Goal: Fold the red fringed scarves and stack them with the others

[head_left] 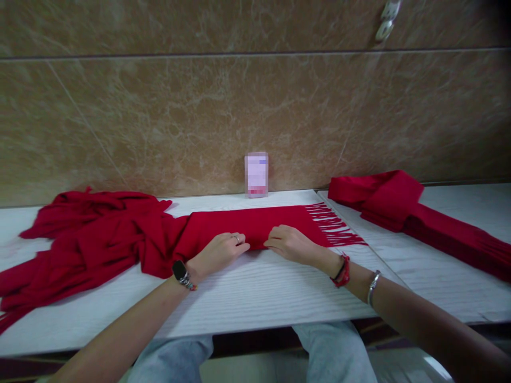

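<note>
A red scarf lies across the white table in front of me. Its right part is flat and smooth, ending in a knotted fringe, while the left part lies bunched in loose folds. My left hand pinches the scarf's near edge near the middle, fingers closed. A short gap to the right, my right hand has its fingers closed on the same edge. The fingertips of both hands are partly hidden against the cloth.
A second red scarf, folded into a narrow band, lies on the right of the white table. A phone-like upright object, blurred out, leans against the brown tiled wall. Small white fixtures are on the wall.
</note>
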Demonstrator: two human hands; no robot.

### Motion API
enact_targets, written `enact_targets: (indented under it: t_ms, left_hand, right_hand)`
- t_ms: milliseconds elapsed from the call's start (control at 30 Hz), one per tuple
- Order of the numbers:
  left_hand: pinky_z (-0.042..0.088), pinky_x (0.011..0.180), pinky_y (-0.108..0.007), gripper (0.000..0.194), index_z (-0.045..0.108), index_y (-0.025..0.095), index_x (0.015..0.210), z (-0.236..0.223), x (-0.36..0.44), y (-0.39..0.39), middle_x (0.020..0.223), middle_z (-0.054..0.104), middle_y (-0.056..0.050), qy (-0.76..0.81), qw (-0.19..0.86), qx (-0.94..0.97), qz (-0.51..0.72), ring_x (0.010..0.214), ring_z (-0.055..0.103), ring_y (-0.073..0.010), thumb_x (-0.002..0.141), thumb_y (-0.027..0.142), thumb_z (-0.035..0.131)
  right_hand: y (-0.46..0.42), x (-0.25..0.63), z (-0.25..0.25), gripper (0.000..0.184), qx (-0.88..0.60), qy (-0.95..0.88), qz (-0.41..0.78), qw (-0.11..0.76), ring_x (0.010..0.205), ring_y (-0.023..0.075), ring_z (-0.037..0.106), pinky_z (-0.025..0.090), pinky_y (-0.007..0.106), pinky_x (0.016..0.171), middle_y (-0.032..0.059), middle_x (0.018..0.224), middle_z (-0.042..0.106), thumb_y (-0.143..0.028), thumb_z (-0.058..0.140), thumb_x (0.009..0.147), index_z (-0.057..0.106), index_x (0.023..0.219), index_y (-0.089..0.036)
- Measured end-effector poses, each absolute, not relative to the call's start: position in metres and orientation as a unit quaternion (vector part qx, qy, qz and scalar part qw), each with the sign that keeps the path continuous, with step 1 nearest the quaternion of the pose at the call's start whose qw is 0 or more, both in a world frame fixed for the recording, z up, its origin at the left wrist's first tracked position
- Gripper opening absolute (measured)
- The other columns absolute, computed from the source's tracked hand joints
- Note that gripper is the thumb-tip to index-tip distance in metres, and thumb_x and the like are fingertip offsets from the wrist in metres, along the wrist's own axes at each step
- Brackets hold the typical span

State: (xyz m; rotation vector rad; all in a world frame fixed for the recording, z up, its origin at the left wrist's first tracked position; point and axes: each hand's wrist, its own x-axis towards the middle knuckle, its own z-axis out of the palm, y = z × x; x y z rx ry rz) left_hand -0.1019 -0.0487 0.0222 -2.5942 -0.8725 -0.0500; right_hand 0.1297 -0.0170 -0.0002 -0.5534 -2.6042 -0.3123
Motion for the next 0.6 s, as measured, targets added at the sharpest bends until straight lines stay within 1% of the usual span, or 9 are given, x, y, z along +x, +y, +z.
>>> enact_targets:
  t_ms: [200,333,433,600]
  left_hand:
    - [0.04,0.071,-0.029,0.016,0.058,0.016,0.094,0.019,-0.102,-0.047,0.082,0.053,-0.004,-0.3,0.205,-0.931,-0.033,0.076,0.051,-0.0163,0.089,0.013,0.044]
    - [0.039,0.07,-0.029,0.013,0.058,0.016,0.092,0.019,-0.102,-0.047,0.081,0.053,-0.003,-0.283,0.214,-0.934,-0.039,0.075,0.051,-0.0162,0.088,0.012,0.046]
    - [0.039,0.07,-0.029,0.012,0.057,0.017,0.093,0.024,-0.103,-0.049,0.083,0.054,-0.003,-0.271,0.2,-0.941,-0.02,0.076,0.051,-0.0161,0.088,0.013,0.047]
    - [0.04,0.071,-0.028,0.016,0.057,0.018,0.097,0.03,-0.104,-0.053,0.088,0.055,-0.003,-0.289,0.181,-0.94,0.011,0.078,0.053,-0.0157,0.086,0.011,0.047]
  right_hand:
    - [-0.017,0.127,-0.002,0.016,-0.206,-0.944,-0.119,0.229,0.069,0.0154,0.054,0.039,0.027,0.067,0.0038,0.071,0.061,-0.014,0.05,0.083,0.063,0.076,-0.017]
    - [-0.017,0.128,0.002,0.014,-0.2,-0.951,-0.085,0.218,0.073,0.0157,0.055,0.041,0.027,0.069,0.0047,0.076,0.063,-0.014,0.05,0.082,0.064,0.081,-0.016]
    - [-0.017,0.136,0.01,0.016,-0.189,-0.962,-0.034,0.195,0.074,0.0147,0.056,0.041,0.025,0.069,0.0044,0.081,0.064,-0.011,0.05,0.08,0.064,0.087,-0.016]
    - [-0.015,0.15,0.018,0.016,-0.188,-0.972,-0.006,0.145,0.069,0.0139,0.056,0.041,0.024,0.065,0.004,0.075,0.063,-0.008,0.05,0.075,0.063,0.08,-0.016]
